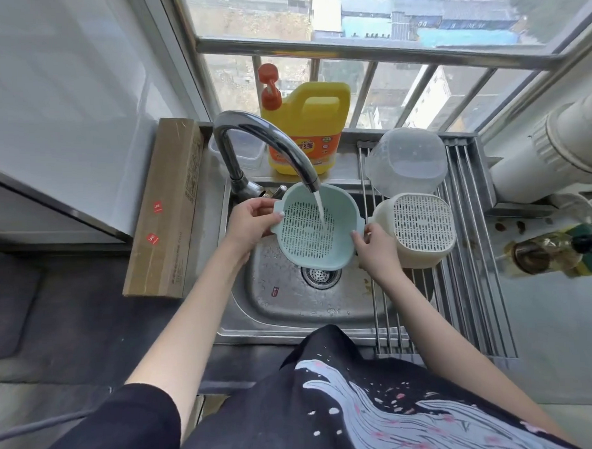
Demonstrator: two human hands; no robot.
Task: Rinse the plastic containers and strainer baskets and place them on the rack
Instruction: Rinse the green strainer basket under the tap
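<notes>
Both forearms reach forward over the sink from the bottom of the head view, meeting at the green strainer basket, which is held above the drain and under the faucet. Water falls in a thin stream onto the perforated floor of the basket, a little right of its middle.

To rinse it well, the basket probably needs tilting and turning so the stream sweeps across every row of slots and up the inner wall, not only the one spot it strikes now. Keeping it low over the bowl should hold splashes inside the sink.

On the left rim the left hand grips the small lug handle, thumb on top and fingers curled beneath. Opposite it, the right hand pinches the other handle, fingertips on the rim; how far its fingers wrap underneath is hard to tell from this angle.

Just beside that hand, a white strainer basket lies upside down on the rack, and a clear plastic container, also inverted, sits behind it.
</notes>
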